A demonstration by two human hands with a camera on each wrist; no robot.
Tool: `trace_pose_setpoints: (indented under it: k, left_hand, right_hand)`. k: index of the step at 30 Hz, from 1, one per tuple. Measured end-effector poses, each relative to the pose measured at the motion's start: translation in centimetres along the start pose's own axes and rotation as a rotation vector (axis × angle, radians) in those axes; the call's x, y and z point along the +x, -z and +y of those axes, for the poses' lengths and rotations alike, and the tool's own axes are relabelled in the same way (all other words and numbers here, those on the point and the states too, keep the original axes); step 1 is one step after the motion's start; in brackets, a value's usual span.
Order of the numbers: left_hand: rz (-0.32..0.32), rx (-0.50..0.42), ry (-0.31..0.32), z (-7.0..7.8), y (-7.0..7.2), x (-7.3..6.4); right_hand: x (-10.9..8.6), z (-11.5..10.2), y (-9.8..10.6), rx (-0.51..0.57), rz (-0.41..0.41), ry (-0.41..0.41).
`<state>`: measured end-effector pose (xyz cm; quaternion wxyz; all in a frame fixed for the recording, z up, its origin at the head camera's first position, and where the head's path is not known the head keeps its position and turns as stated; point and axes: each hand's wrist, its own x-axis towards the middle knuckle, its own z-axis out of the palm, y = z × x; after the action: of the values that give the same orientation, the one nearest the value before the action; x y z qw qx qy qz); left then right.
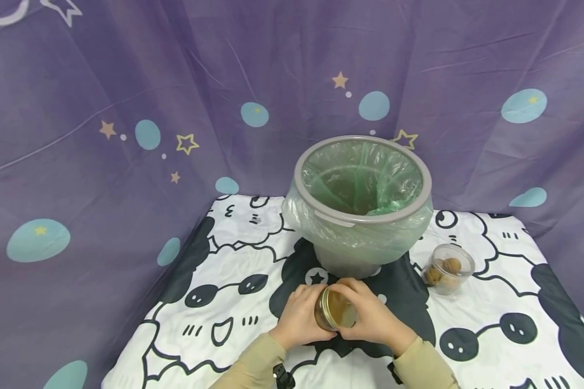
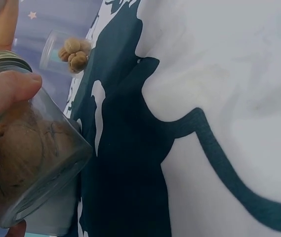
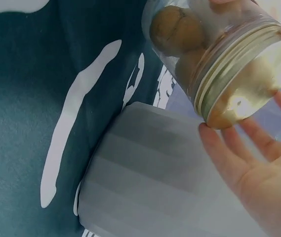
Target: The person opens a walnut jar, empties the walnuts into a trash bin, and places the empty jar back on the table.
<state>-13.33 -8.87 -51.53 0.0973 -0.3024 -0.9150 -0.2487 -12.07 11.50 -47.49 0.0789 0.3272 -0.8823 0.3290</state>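
A glass jar [image 2: 61, 143] with brown walnuts [image 3: 176, 30] inside is tilted on its side between both hands. My left hand [image 1: 298, 317] grips its glass body, with the thumb just below the lid in the left wrist view. The right hand [image 1: 373, 320] pinches the gold metal lid [image 3: 254, 81] by its rim, fingertips on one edge and the thumb across from them. The lid is on the jar's mouth and faces right in the head view.
Just beyond the hands stands a grey trash bin [image 1: 338, 262] lined with a green plastic bag [image 1: 360, 243]. To its right, a small clear container [image 1: 459, 281] holds several walnuts [image 2: 76, 53]. A cartoon-print cloth [image 1: 243, 329] covers the surface, and a purple curtain [image 1: 292, 65] hangs behind.
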Motion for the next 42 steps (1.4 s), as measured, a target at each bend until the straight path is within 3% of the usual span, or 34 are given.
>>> trace_pose_setpoints:
  k: [5,11,14,19,23,27,36,42]
  left_hand:
    - [0.002,-0.002,0.000,-0.1,0.1,0.2]
    - [-0.008,-0.001,0.018,-0.1,0.2,0.1]
    - [-0.006,-0.001,0.015,-0.1,0.2,0.1]
    - [0.006,0.002,0.004,-0.1,0.1,0.2]
    - [0.004,0.002,-0.001,-0.1,0.0,0.1]
    - [0.001,-0.004,-0.012,0.1,0.0,0.1]
    - [-0.007,-0.002,-0.017,0.4,0.0,0.0]
    - [-0.020,-0.004,-0.005,0.4,-0.2,-0.2]
  right_hand:
    - [0.0,0.3,0.0,0.030,-0.035,0.044]
    - [-0.3,0.4,0.0,0.081,-0.044,0.018]
    - [-0.4,0.3,-0.1,0.090,-0.010,-0.048]
    - [-0.2,0.0,-0.3,0.085,0.038,-0.232]
    - [0.0,-0.3,-0.5,0.060,0.031,-0.356]
    - [0.1,-0.6,-0.6,0.020,0.018,-0.422]
    - [0.1,-0.9,-0.8,0.033,0.003,-0.426]
    - [-0.1,-0.6,-0.8,-0.011,0.014,-0.285]
